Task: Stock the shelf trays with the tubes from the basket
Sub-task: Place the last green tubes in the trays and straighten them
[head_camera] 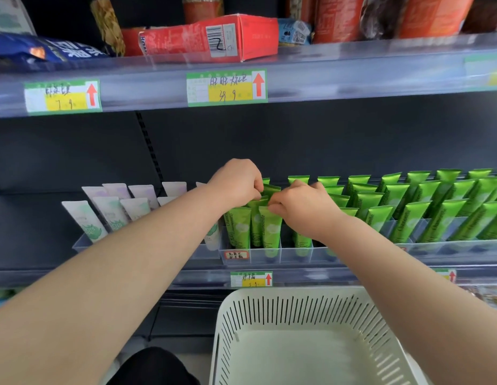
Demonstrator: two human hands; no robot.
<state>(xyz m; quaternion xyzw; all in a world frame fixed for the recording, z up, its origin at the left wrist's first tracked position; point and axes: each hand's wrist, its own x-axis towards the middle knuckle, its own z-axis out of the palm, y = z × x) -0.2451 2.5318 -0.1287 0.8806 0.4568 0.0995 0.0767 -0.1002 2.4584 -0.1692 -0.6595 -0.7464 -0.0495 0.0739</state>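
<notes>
Dark store shelving (325, 140) backs everything; the white basket (269, 294) below shows no tubes (likely emptied). Over the clear tray (289, 254), left hand (236, 180) and right hand (300, 207), close together, each pinch green tubes (269, 229) by their crimped tops. Best seat them upright, labels forward, rows tight.

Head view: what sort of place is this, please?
Most likely a shop, at a goods shelf. Handwritten price tags with red arrows sit on its front edge, rows of identical green tubes stand in clear trays, and a white basket sits below.
</notes>
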